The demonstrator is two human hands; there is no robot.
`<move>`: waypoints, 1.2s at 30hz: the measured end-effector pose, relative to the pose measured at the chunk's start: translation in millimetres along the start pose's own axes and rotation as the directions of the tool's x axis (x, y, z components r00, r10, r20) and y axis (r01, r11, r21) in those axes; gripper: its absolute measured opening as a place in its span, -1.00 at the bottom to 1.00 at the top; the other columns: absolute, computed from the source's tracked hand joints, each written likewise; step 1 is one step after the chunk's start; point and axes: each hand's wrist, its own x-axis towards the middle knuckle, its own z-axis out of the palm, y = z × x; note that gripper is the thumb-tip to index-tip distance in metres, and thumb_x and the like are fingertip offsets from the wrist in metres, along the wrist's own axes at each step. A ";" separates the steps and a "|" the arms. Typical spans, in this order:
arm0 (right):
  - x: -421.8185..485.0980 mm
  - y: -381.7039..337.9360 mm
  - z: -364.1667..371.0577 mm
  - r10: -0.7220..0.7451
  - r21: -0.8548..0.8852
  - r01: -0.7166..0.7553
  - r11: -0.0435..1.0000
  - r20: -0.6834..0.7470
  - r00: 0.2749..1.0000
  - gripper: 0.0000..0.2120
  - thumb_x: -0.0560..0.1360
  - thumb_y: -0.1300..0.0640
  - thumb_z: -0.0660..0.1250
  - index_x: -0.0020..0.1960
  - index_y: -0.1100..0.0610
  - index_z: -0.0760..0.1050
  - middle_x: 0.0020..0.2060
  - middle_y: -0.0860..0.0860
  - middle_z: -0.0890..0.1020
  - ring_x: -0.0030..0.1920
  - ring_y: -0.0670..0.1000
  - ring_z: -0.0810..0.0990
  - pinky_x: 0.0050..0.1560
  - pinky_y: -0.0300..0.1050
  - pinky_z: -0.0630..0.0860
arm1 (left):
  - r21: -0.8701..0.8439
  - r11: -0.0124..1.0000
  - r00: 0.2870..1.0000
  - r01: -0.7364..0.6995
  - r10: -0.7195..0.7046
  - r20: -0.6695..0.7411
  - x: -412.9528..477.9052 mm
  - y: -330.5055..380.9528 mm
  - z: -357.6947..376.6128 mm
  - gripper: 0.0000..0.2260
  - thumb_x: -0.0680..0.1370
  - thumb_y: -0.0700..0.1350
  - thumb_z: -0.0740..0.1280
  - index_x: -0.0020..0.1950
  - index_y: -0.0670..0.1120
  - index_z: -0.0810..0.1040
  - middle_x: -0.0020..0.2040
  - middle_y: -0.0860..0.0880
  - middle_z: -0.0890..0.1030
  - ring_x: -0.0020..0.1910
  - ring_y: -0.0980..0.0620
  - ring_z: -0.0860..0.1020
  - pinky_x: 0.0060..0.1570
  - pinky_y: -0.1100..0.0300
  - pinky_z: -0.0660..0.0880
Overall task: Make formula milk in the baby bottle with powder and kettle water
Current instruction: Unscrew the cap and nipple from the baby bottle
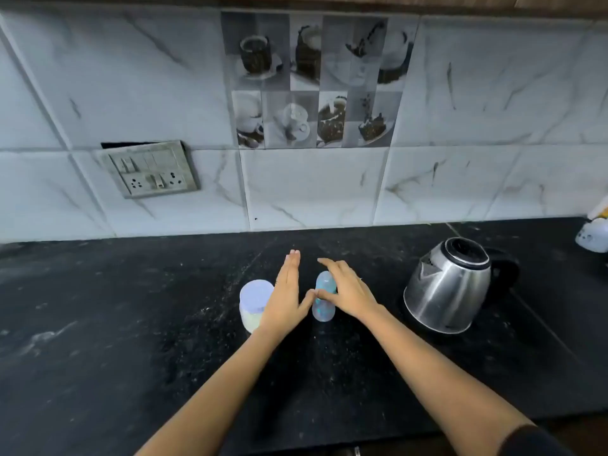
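Note:
A clear baby bottle [323,307] with a blue collar and cap stands upright on the black counter [131,324]. My left hand [286,297] is flat with fingers straight, just left of the bottle, its thumb touching the bottle's side. My right hand [345,292] hovers over the bottle's right side, fingers spread and curved, its thumb meeting the bottle near the collar. A round jar of white powder [253,306] with a pale lid stands left of my left hand, partly hidden by it. A steel kettle [449,286] with a black handle sits to the right.
A tiled wall runs along the counter's back, with a switch and socket plate [151,169] at the left. A white and yellow object [595,232] sits at the far right edge. The counter's front edge lies below my forearms.

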 end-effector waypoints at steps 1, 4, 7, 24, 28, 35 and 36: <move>1.9 -1.6 0.6 0.003 -0.028 -0.002 1.000 0.044 0.999 -0.32 0.46 -0.14 0.36 0.50 -0.07 0.17 0.28 0.05 0.39 0.29 0.06 0.41 0.16 0.01 0.48 | -0.028 0.999 0.999 0.043 -0.043 0.014 -0.3 -1.5 3.7 -0.29 0.56 -0.09 0.30 0.54 -0.10 -0.09 0.55 0.03 -0.04 0.50 0.19 -0.11 0.42 0.36 -0.13; 4.0 -4.4 1.8 0.053 -0.064 -0.047 0.997 0.094 0.994 -0.44 0.45 0.00 0.40 0.40 -0.03 0.31 0.19 0.03 0.41 0.22 0.06 0.43 0.12 -0.03 0.47 | -0.073 0.983 0.983 0.170 -0.164 0.086 -3.9 -5.0 14.4 -0.25 0.53 -0.04 0.36 0.55 -0.10 -0.04 0.56 0.00 0.04 0.52 0.10 0.01 0.39 0.31 -0.06; 3.7 -4.2 1.3 0.072 -0.046 -0.068 0.997 0.089 0.993 -0.51 0.43 0.09 0.40 0.33 0.00 0.38 0.15 0.04 0.42 0.15 0.06 0.46 0.05 -0.07 0.45 | -0.128 0.960 0.961 0.248 -0.227 0.158 -5.6 -11.4 27.8 -0.23 0.48 -0.05 0.42 0.54 -0.10 0.03 0.53 0.01 0.14 0.49 0.07 0.13 0.34 0.31 0.06; 3.6 -15.2 -2.0 0.135 -0.466 -0.057 0.883 0.135 0.982 -0.46 0.47 -0.29 0.23 0.13 0.18 0.39 -0.08 0.09 0.57 -0.13 0.14 0.59 -0.23 -0.04 0.44 | -0.453 0.836 0.951 0.309 -0.262 0.166 -4.6 -26.6 65.1 -0.66 0.40 -0.15 0.49 0.10 0.09 0.51 -0.08 0.17 0.61 -0.10 0.33 0.54 -0.13 0.47 0.43; 6.9 -12.1 -6.3 0.067 -0.375 0.020 0.927 0.216 0.974 -0.65 0.51 -0.10 0.25 0.08 0.17 0.39 -0.15 0.10 0.52 -0.21 0.12 0.52 -0.28 -0.07 0.38 | -0.465 0.841 0.960 0.277 -0.216 0.181 -0.9 -34.1 68.0 -0.63 0.39 -0.12 0.50 0.16 0.03 0.51 -0.03 0.14 0.62 -0.03 0.31 0.55 -0.07 0.47 0.42; 13.4 2.3 -24.7 -0.034 -0.257 0.179 0.950 0.484 0.874 -0.62 0.49 0.13 0.27 0.30 -0.01 0.35 0.02 0.02 0.40 0.00 0.05 0.43 0.03 0.14 0.48 | -0.454 0.853 0.962 0.257 -0.183 0.200 2.2 -45.3 74.4 -0.56 0.37 -0.05 0.53 0.20 -0.03 0.51 0.07 0.09 0.61 0.08 0.19 0.55 0.12 0.30 0.46; 14.9 3.6 -27.9 -0.076 -0.231 0.218 0.948 0.502 0.862 -0.60 0.49 0.21 0.27 0.29 -0.03 0.36 0.06 0.01 0.40 0.05 0.03 0.40 0.08 0.14 0.47 | -0.445 0.857 0.961 0.259 -0.182 0.208 2.7 -46.0 74.0 -0.55 0.37 -0.04 0.53 0.21 -0.04 0.50 0.09 0.08 0.61 0.10 0.18 0.55 0.13 0.30 0.46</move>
